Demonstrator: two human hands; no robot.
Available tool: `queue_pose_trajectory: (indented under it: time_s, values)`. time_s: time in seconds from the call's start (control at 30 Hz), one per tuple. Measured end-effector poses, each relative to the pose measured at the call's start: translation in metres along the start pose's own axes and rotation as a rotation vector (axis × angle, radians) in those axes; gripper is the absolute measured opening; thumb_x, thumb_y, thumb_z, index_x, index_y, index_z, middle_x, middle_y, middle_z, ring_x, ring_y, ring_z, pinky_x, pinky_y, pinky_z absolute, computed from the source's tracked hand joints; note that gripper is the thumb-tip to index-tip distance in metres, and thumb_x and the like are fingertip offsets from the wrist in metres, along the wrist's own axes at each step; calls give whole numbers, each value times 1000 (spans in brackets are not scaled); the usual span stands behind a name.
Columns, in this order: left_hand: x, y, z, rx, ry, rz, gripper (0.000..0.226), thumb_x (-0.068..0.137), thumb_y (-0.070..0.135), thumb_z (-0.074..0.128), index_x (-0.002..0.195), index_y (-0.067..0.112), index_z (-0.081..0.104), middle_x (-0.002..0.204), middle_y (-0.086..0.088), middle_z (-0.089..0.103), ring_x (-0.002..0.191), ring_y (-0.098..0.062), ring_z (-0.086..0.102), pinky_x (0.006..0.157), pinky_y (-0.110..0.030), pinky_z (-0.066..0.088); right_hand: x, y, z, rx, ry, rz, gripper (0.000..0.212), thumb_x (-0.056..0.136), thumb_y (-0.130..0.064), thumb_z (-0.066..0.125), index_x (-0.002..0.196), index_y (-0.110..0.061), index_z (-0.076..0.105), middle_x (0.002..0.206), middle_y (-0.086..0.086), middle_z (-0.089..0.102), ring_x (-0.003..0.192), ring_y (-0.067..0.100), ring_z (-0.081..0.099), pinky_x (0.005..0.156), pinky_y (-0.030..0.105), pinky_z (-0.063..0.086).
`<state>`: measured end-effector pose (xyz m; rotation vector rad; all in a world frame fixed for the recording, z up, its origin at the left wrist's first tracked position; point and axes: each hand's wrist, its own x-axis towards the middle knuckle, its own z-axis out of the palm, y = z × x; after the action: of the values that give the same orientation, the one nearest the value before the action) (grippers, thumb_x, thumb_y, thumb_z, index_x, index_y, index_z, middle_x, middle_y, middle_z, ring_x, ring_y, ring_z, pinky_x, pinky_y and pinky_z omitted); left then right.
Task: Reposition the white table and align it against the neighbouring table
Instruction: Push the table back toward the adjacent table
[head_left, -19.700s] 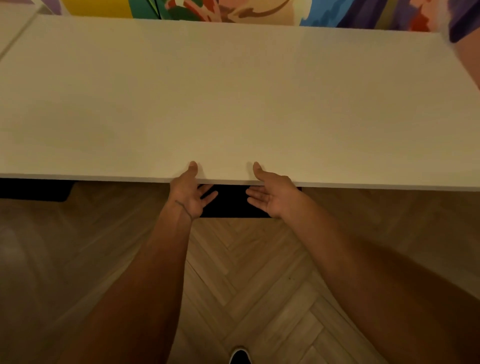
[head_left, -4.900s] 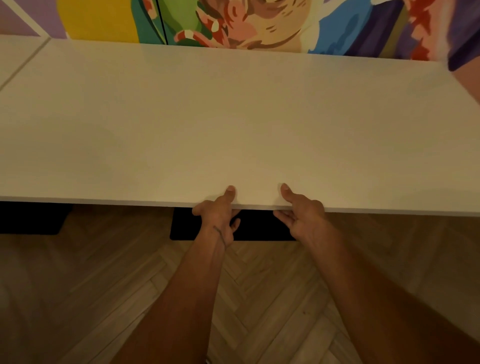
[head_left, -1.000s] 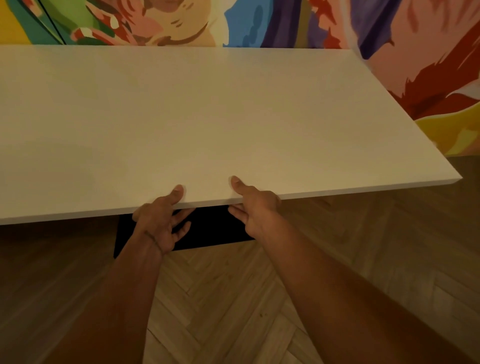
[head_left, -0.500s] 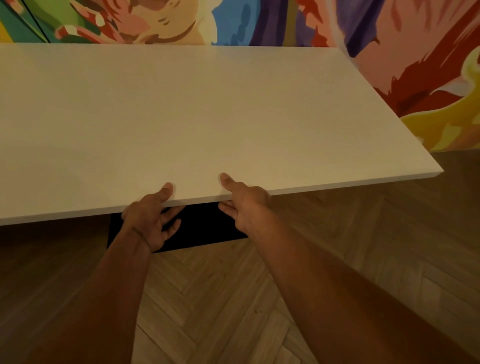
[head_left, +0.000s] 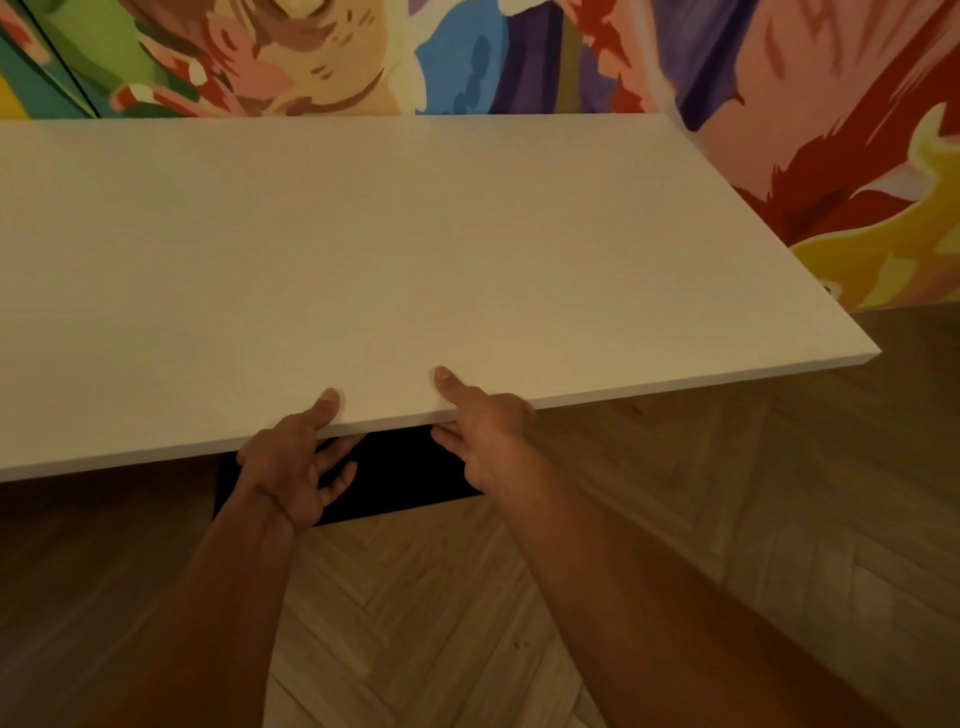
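The white table (head_left: 395, 249) fills the middle of the head view, its far edge against the painted wall and its right corner at the right. My left hand (head_left: 296, 457) grips the near edge, thumb on top and fingers underneath. A little to its right, my right hand (head_left: 480, 426) holds the same edge in the same way. The neighbouring table is out of view to the left.
A colourful mural wall (head_left: 779, 104) runs behind the table and past its right end. A black table base (head_left: 395, 478) shows under the near edge. Herringbone wood floor (head_left: 727, 519) lies in front and to the right.
The view has tilted up a little, so the table sits lower in frame and more mural shows. Both hands keep their grip on the near edge.
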<state>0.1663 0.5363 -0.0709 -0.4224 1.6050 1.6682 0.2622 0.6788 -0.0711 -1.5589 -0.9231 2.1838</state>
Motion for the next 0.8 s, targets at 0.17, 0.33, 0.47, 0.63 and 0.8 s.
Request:
queue_pose_trajectory:
  time_s: [0.17,0.33,0.47,0.63,0.8]
  values:
    - [-2,2,0,2,14,1,62,89,35,78,145,19,56,127,2,72,90,-10,74,62,-34,50,-3,-3,0,8,-6,-9,96,66,-31,95,140,-12,37,114,11,67,81,25,72,75,42,64]
    - [-6,3,1,-7,17,-2,64,88,35,79,146,20,54,129,2,72,89,-10,75,60,-33,50,-12,-8,0,-32,-16,14,90,64,-31,95,136,-9,46,112,15,68,87,26,73,62,37,64]
    - [-12,2,1,-35,55,12,73,83,37,84,146,19,51,124,2,73,85,-9,77,58,-31,52,-18,-15,-17,-158,-107,58,66,76,-33,87,125,-2,55,114,12,67,93,21,72,68,31,63]
    - [-32,-18,27,-126,87,31,45,95,44,69,130,17,61,122,-3,71,90,-12,71,67,-31,51,-6,-36,-58,-99,-6,2,53,77,-22,87,118,2,65,108,10,69,94,20,68,69,26,62]
    - [-50,-41,83,-139,-43,-23,54,96,38,69,140,10,53,131,-8,65,101,-16,69,70,-32,53,-5,-49,-72,-75,16,14,41,80,-17,84,112,2,66,105,13,70,94,23,69,70,28,61]
